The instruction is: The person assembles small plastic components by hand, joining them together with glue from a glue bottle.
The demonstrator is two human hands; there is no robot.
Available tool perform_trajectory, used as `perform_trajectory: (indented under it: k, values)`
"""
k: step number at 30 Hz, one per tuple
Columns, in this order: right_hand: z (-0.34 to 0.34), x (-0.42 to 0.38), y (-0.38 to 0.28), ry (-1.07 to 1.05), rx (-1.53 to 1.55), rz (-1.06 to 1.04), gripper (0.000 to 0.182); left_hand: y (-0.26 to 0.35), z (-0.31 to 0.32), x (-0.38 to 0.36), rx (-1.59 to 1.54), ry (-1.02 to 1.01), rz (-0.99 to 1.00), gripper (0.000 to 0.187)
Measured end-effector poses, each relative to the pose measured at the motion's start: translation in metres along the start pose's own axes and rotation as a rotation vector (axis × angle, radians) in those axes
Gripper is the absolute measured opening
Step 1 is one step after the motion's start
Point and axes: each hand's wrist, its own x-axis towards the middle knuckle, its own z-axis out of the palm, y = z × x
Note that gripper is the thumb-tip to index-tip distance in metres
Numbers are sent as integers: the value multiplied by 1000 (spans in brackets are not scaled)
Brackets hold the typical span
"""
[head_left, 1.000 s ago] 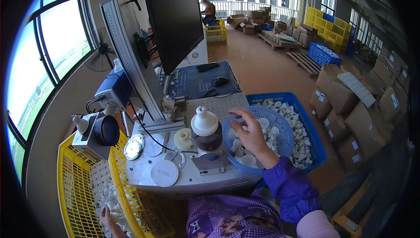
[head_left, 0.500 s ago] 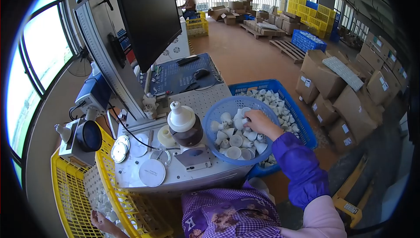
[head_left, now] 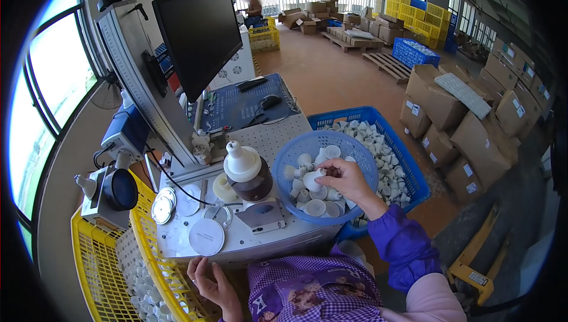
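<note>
My right hand pinches a white spotlight bulb above the light-blue plastic basket. More loose white bulbs lie inside that basket. My left hand is by the front edge of the bench, beside the yellow crate, its fingers loosely bent and apart with nothing in them. On the bench, another white bulb stands cap up on a dark round fixture. Left of it lie a white round disc and several metallic discs.
A yellow crate with white bulbs stands at left, a blue crate full of them at right. A monitor and upright metal column rise over the bench. Cardboard boxes are stacked at right; a person sits far back.
My right hand has lifted a bulb out of the pile and turned toward me. My left hand has risen from the yellow crate and moved right to the bench's front edge.
</note>
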Motion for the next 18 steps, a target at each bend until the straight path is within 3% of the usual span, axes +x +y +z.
perform_trajectory:
  k: [3, 5, 7, 10, 14, 16, 18]
  values:
    - [6, -4, 4, 47, -99, -109, 26, 26, 21, -15, -110, -185, -14, 27]
    - [13, -3, 10, 111, 268, -179, 22, 39, 31, -19, -134, -245, -45, 27]
    - [10, -6, 7, 59, 237, -205, 22, 49, 39, -16, -189, -296, -18, 27]
    - [11, -10, 8, 87, 257, -93, 21, 63, 52, 3, -251, -276, 52, 27]
    - [18, -8, 0, 58, 316, -80, 22, 95, 77, 70, -211, -164, 176, 42]
    - [23, -3, -11, 49, 345, -118, 22, 109, 90, 105, -8, -179, 281, 46]
    - [27, -2, -33, 33, 303, -121, 22, 116, 107, 128, 0, -206, 283, 43]
